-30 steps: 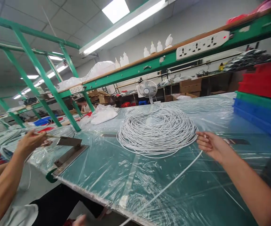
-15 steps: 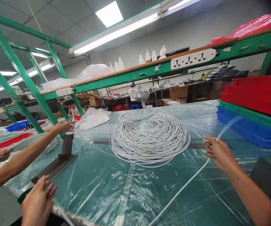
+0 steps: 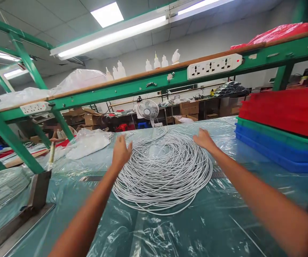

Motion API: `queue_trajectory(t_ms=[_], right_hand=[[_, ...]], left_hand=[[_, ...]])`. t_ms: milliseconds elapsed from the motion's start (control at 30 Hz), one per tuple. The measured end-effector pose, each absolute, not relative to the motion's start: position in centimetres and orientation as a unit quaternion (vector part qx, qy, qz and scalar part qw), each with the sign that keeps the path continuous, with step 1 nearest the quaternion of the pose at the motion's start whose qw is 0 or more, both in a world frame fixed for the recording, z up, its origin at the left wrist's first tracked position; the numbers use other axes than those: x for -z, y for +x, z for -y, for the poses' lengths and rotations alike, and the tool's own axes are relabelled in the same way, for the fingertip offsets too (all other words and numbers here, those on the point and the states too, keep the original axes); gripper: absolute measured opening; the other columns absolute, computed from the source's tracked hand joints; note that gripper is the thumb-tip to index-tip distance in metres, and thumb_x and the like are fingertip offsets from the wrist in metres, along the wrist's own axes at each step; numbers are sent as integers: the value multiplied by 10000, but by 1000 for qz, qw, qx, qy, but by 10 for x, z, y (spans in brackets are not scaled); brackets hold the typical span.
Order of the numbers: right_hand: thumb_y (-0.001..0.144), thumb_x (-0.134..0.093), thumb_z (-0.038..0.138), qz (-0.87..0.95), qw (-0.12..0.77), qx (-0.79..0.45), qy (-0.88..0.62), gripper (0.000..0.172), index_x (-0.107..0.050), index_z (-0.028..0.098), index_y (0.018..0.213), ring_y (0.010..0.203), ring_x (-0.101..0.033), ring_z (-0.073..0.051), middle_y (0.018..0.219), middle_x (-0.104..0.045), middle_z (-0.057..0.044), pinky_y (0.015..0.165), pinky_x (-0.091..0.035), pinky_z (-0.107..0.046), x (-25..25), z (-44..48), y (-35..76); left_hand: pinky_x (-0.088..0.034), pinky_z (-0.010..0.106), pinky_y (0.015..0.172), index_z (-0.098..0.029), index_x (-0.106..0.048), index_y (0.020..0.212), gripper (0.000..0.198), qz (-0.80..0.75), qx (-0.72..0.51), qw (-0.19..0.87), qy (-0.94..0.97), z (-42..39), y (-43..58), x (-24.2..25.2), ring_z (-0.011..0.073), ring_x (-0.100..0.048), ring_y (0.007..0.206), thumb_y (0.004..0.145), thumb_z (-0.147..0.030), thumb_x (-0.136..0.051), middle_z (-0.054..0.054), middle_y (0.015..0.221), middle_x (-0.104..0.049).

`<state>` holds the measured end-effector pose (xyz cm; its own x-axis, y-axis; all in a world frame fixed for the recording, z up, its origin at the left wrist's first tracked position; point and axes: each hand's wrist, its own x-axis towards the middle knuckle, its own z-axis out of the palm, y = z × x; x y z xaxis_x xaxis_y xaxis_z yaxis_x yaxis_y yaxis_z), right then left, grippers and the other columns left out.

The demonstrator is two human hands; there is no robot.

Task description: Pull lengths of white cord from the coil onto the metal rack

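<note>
A big flat coil of thin white cable [image 3: 162, 169] lies on the plastic-covered green table [image 3: 186, 232]. My left hand [image 3: 121, 151] reaches over the coil's left far edge, fingers stretched out and apart, holding nothing. On the right far edge of the coil is my right hand [image 3: 203, 139], fingers extended, resting on or just above the strands. Both arms stretch forward across the table.
Red, green and blue trays [image 3: 282, 128] are stacked at the right. A metal cutter with a lever [image 3: 37, 189] stands at the left table edge. White plastic bags [image 3: 86, 142] lie behind the coil. A fan [image 3: 148, 110] and a green shelf with a power strip [image 3: 214, 66] stand beyond.
My right hand let go of the loose cable strand and moved forward to the coil's far right edge. My left hand came up from the near left to the coil. Another person's arm left the view.
</note>
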<state>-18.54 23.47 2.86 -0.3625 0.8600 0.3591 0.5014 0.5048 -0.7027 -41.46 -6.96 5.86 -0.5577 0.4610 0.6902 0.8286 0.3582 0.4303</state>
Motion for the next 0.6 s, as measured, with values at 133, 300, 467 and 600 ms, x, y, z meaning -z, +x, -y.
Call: queue_trajectory(t_ms=[133, 300, 467, 600], right_hand=[[761, -534, 140, 786, 346, -301, -415, 252, -678, 107, 965, 1086, -577, -275, 1047, -674, -153, 933, -412, -328, 11, -204, -167], [825, -511, 168, 749, 363, -382, -402, 211, -677, 117, 945, 1104, -570, -246, 1051, -668, -130, 955, -407, -343, 31, -161, -160], [906, -577, 320, 702, 329, -527, -349, 240, -620, 128, 1044, 944, -610, -184, 1059, -631, -71, 827, -512, -379, 13, -132, -202], [929, -552, 343, 652, 304, -624, -305, 294, -581, 130, 1129, 861, -622, -158, 1049, -619, -71, 734, -545, -337, -15, -135, -238]], left_hand=[[-367, 461, 1053, -168, -463, 1283, 354, 738, 290, 247, -557, 124, -343, 47, 288, -358, 1253, 965, -324, -439, 107, 1350, -349], [-383, 430, 1056, -193, -322, 1410, 446, 724, 261, 240, -591, 141, -312, 98, 253, -314, 1292, 1006, -342, -437, 98, 1391, -289], [-445, 360, 901, -155, -569, 1209, 344, 760, 219, 218, -572, 77, -316, 81, 233, -492, 1035, 884, -153, -683, 78, 1110, -506], [-391, 285, 745, -180, -670, 895, 116, 745, 206, 224, -594, 53, -310, 82, 186, -500, 851, 887, -66, -685, 26, 878, -518]])
